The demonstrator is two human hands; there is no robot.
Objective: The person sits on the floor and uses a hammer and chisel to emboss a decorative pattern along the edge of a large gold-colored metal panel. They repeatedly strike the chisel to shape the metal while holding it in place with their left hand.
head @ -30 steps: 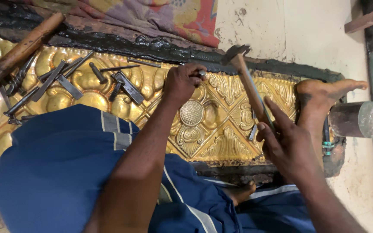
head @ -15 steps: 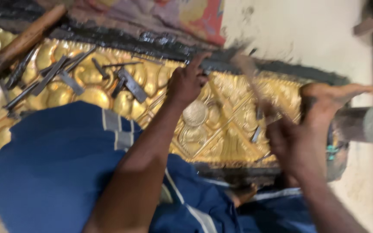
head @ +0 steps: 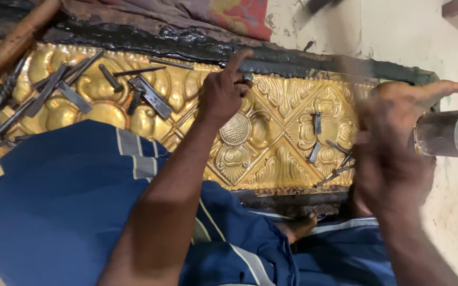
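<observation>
A golden embossed metal sheet (head: 292, 132) lies set in black pitch in front of me. My left hand (head: 222, 94) rests on it near a round flower motif, fingers pinched around a small metal punch (head: 248, 78) that is mostly hidden. My right hand (head: 388, 153) is blurred by motion at the sheet's right end, closed on a hammer. The hammer's handle is smeared and its dark head (head: 316, 5) shows at the top edge, high above the sheet.
Several steel punches (head: 54, 90) lie on the sheet's left part, a few more (head: 316, 123) on the right. A wooden handle (head: 11, 42) lies at the upper left. A bare foot (head: 430, 91) and a glass tumbler (head: 446, 133) are at the right end. My blue-clothed knee (head: 70, 201) covers the near left.
My right hand has swung the hammer up and away from the sheet, and now both are blurred. My left hand has stayed at the same spot with the punch.
</observation>
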